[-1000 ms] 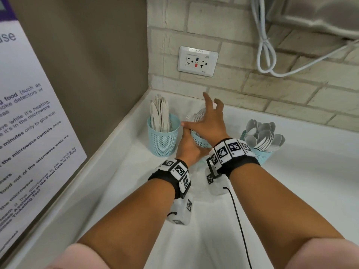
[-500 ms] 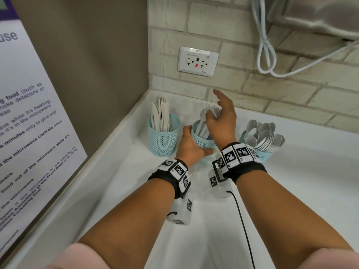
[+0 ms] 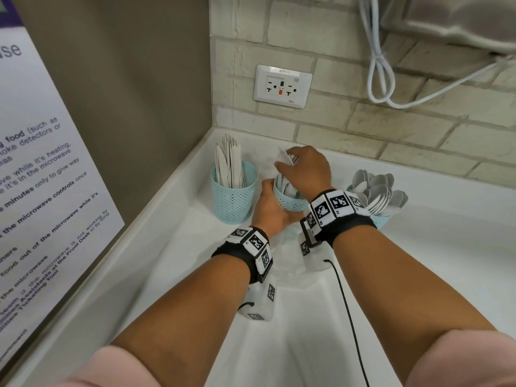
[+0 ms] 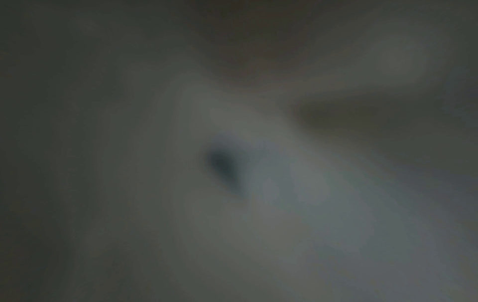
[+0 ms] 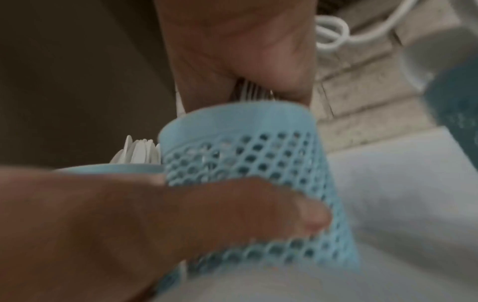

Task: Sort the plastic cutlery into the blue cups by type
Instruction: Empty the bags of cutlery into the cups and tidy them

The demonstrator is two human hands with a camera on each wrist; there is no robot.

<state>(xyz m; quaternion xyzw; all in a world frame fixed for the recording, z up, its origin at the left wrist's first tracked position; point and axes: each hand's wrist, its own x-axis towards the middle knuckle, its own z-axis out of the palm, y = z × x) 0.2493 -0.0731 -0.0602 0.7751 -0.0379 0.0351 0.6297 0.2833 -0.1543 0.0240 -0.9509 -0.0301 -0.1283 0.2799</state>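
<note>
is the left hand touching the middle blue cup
Touching. In the right wrist view the left hand wraps its fingers around the mesh wall of the middle blue cup; the head view agrees.

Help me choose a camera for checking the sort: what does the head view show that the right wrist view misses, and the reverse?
Head only: the cup of knives and the cup of spoons standing either side, and the wall outlet.

Right wrist only: fork tines under the right hand, and the left hand's fingers wrapped on mesh.

Both: the middle cup, both hands and the white cord.
</note>
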